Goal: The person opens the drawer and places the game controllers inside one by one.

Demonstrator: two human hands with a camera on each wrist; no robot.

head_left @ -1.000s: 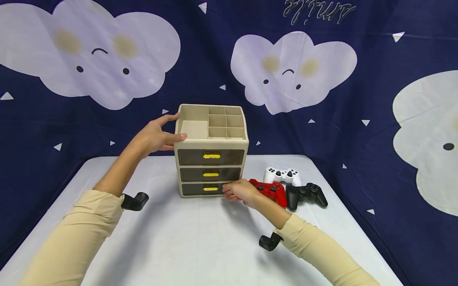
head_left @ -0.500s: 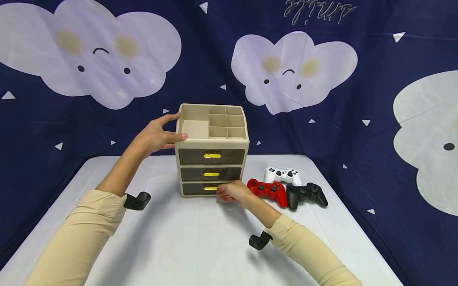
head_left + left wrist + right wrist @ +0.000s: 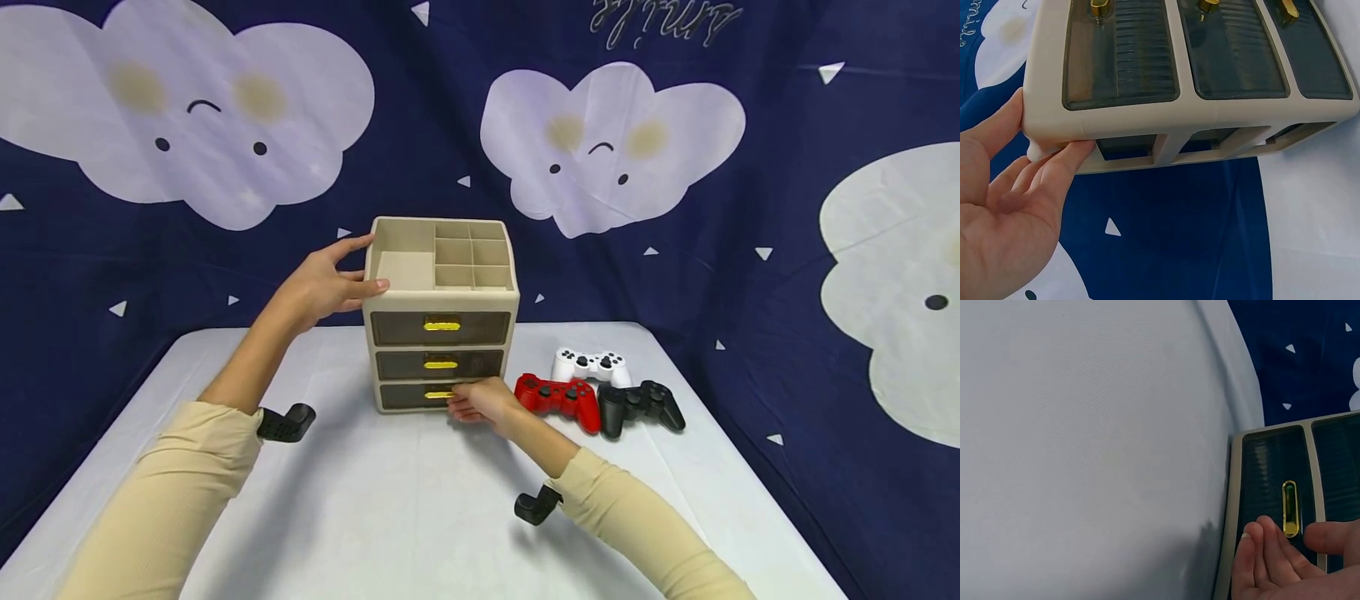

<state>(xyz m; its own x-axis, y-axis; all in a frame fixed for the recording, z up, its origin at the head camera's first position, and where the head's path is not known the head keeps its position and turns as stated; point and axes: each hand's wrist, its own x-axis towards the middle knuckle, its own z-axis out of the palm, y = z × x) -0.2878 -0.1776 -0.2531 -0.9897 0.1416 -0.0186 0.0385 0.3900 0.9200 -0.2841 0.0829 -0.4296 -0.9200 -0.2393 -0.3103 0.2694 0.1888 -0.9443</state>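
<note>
A beige three-drawer organizer [image 3: 441, 333] with an open, divided top stands at the back of the white table [image 3: 390, 517]. My left hand [image 3: 351, 272] lies against its upper left side, fingers straight along the rim and thumb on the front corner; the left wrist view shows this left hand [image 3: 1019, 206] pressed to the organizer's [image 3: 1191, 119] corner. My right hand [image 3: 461, 398] is at the bottom drawer [image 3: 405, 397]. In the right wrist view, the right hand's fingertips [image 3: 1266, 540] touch the end of the gold handle [image 3: 1290, 508], with the thumb a little apart.
Three game controllers lie right of the organizer: red [image 3: 558, 397] nearest my right hand, white [image 3: 590, 366] behind it, black [image 3: 641, 404] furthest right. A dark blue cloud-print backdrop [image 3: 675, 250] hangs behind and around the table.
My right hand has slid left along the bottom drawer's front, from its right end to the gold handle. The left hand and the organizer have stayed put.
</note>
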